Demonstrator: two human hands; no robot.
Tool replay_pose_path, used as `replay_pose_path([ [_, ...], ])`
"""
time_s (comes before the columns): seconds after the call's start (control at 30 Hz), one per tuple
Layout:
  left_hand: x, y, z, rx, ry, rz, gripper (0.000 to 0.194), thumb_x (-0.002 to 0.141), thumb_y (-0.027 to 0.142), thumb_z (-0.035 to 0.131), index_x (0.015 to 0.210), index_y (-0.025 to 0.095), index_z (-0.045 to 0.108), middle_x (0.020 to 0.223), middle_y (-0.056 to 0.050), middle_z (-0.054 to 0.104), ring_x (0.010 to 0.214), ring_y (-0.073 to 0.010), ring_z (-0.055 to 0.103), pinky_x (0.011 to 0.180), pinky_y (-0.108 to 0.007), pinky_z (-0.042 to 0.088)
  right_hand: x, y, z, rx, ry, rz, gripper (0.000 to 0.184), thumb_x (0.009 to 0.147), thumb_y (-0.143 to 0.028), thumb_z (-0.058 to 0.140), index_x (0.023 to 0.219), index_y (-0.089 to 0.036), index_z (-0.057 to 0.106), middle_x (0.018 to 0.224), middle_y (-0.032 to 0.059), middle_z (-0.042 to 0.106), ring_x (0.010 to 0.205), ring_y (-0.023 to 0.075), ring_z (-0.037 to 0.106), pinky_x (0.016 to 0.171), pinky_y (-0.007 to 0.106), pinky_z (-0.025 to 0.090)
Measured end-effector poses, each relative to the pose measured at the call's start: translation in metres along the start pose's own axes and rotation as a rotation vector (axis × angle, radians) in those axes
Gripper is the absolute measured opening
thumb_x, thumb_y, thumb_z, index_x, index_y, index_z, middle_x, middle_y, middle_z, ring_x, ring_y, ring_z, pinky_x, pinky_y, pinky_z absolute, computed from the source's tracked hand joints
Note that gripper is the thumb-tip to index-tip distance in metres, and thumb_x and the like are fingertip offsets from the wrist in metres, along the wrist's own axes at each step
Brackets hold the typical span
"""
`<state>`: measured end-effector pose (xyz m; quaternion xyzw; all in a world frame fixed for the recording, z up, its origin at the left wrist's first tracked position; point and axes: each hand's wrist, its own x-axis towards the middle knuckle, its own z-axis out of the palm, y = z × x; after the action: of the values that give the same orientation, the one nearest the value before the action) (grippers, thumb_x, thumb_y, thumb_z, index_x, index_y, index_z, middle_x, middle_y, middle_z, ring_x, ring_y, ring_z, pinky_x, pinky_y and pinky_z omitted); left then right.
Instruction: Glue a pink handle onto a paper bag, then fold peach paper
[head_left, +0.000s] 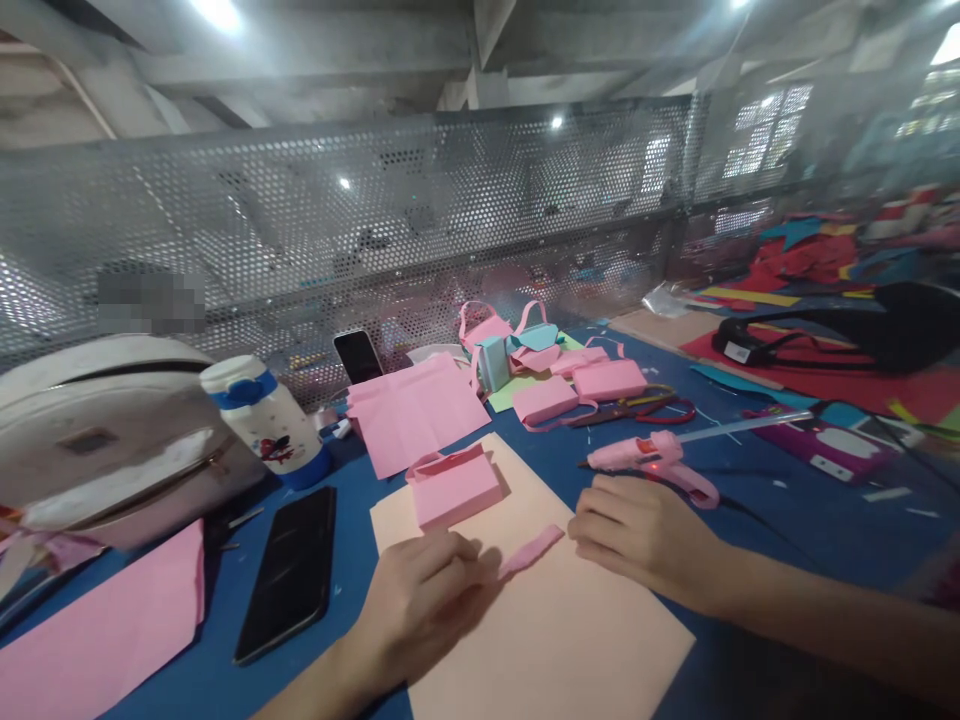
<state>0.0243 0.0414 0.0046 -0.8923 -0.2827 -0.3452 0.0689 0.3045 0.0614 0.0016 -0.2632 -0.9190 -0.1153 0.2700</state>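
My left hand (420, 600) is closed, pinching one end of a narrow pink strip (532, 550) over a peach sheet (555, 640). The strip's other end points toward my right hand (645, 535), whose fingers are curled together just beyond its tip. Its thumb is hidden, so I cannot tell whether it holds anything. Behind my left hand, a small pink paper bag (459, 492) sits on the peach sheet, its top flap raised. Close behind my right hand lies a pink glue gun (649, 455), with a clear glue stick out of its back.
Several small pink and blue bags (544, 400) stand behind, near scissors (637, 408) and pink sheets (416, 410). On the left are a phone (289, 575), a bottle (270, 425) and a backpack (127, 430). A perforated metal screen (375, 220) bounds the back.
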Motion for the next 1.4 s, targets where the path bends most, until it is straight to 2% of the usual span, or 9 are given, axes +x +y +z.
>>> replay_pose_path([
  [0.2,0.003,0.002,-0.003,-0.001,-0.009,0.011,0.008,0.088,0.015,0.063,0.082,0.020,0.063,0.070,0.001,0.062,0.054,-0.0086,0.056,0.049,-0.020,0.040,0.015,-0.006,0.011,-0.106,-0.002,-0.107,0.016,0.093,-0.014,0.054,0.078,-0.017,0.058,0.076,0.0014,0.057,0.072,0.0173,0.047,0.059,0.032,0.029],
  [0.33,0.005,0.004,-0.005,-0.011,0.008,0.037,0.011,0.088,0.015,0.062,0.078,0.019,0.061,0.069,0.002,0.061,0.052,-0.0085,0.055,0.047,-0.020,0.040,0.024,-0.012,0.010,-0.106,0.013,-0.117,0.017,0.091,-0.012,0.056,0.075,-0.017,0.058,0.075,0.0013,0.056,0.070,0.0174,0.044,0.057,0.032,0.025],
  [0.6,0.003,0.002,-0.002,-0.033,0.009,0.032,0.010,0.087,0.012,0.065,0.080,0.019,0.062,0.071,0.002,0.061,0.055,-0.0079,0.056,0.049,-0.020,0.041,0.028,-0.016,0.013,-0.080,0.053,-0.117,0.019,0.091,-0.012,0.056,0.073,-0.017,0.058,0.074,0.0012,0.054,0.071,0.0175,0.042,0.058,0.032,0.024],
  [1.0,0.000,0.003,-0.003,-0.048,0.004,0.015,0.009,0.083,0.015,0.071,0.081,0.020,0.064,0.069,0.002,0.061,0.051,-0.0090,0.052,0.048,-0.023,0.036,0.027,-0.018,0.021,-0.077,0.005,-0.157,0.016,0.090,-0.009,0.053,0.077,-0.016,0.055,0.077,0.0020,0.053,0.074,0.0178,0.042,0.058,0.032,0.023],
  [1.1,-0.001,-0.001,-0.011,-0.114,-0.058,0.039,0.002,0.089,0.020,0.063,0.088,0.020,0.065,0.073,-0.001,0.064,0.060,-0.0126,0.057,0.052,-0.024,0.040,0.027,-0.019,0.019,-0.099,0.007,-0.183,0.016,0.089,-0.007,0.053,0.076,-0.016,0.054,0.076,0.0019,0.052,0.074,0.0177,0.043,0.059,0.032,0.022],
  [1.13,0.000,-0.004,-0.015,-0.147,-0.083,0.042,0.007,0.092,0.019,0.057,0.093,0.020,0.065,0.078,-0.003,0.066,0.066,-0.0144,0.060,0.055,-0.025,0.043,0.027,-0.019,0.017,-0.103,0.008,-0.185,0.016,0.089,-0.006,0.054,0.076,-0.016,0.055,0.076,0.0019,0.052,0.074,0.0178,0.043,0.058,0.032,0.022],
  [1.23,0.003,-0.017,-0.028,-0.207,-0.106,-0.071,0.021,0.095,0.015,0.045,0.106,0.020,0.062,0.093,-0.007,0.068,0.084,-0.0173,0.063,0.070,-0.027,0.049,0.027,-0.020,0.011,-0.092,0.022,-0.166,0.015,0.088,-0.007,0.055,0.077,-0.017,0.055,0.076,0.0020,0.053,0.073,0.0180,0.043,0.058,0.032,0.022],
  [1.33,0.011,-0.035,-0.034,-0.187,-0.118,-0.248,0.021,0.095,0.018,0.045,0.104,0.020,0.064,0.103,-0.008,0.068,0.098,-0.0196,0.063,0.082,-0.031,0.050,0.029,-0.021,0.002,-0.064,0.018,-0.151,0.017,0.090,-0.009,0.054,0.075,-0.017,0.056,0.076,0.0021,0.053,0.072,0.0179,0.042,0.058,0.032,0.022],
  [1.4,0.019,-0.048,-0.034,-0.176,-0.171,-0.332,0.023,0.095,0.022,0.046,0.110,0.021,0.064,0.115,-0.009,0.066,0.108,-0.0224,0.061,0.090,-0.036,0.048,0.031,-0.022,-0.008,-0.011,-0.024,-0.125,0.017,0.092,-0.012,0.054,0.076,-0.017,0.057,0.078,0.0024,0.055,0.073,0.0176,0.043,0.059,0.032,0.024],
])
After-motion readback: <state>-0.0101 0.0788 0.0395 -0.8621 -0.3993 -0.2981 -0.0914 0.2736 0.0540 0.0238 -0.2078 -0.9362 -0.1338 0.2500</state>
